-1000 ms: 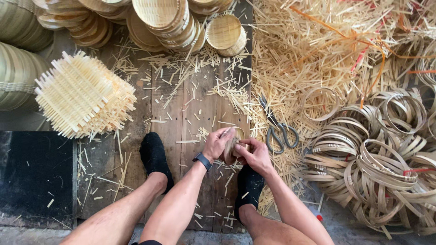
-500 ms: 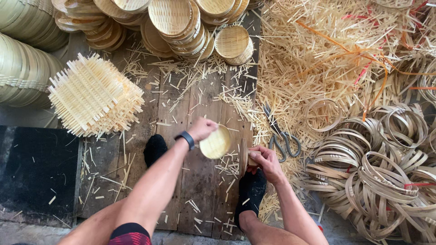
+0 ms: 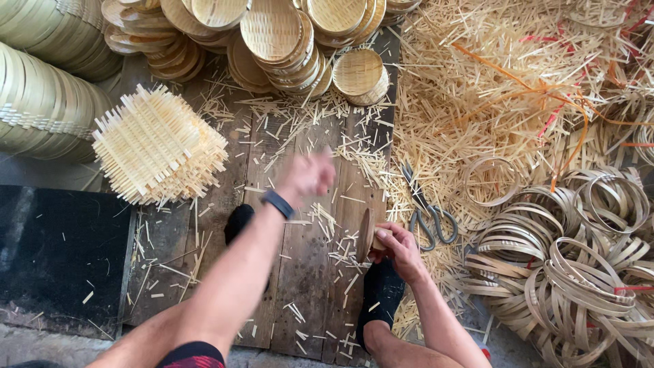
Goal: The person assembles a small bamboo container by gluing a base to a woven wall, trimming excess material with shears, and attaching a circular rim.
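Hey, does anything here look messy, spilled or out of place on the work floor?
Yes: bamboo offcuts lie scattered across the planks, and the scissors lie half buried at the edge of a loose sliver heap. The hoops sit in a tangled pile. The baskets are stacked neatly.

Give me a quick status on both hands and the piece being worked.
Left hand blurred, raised over the plank floor, empty as far as shows. Right hand grips a round wooden form on edge. Shears lie just beside it.
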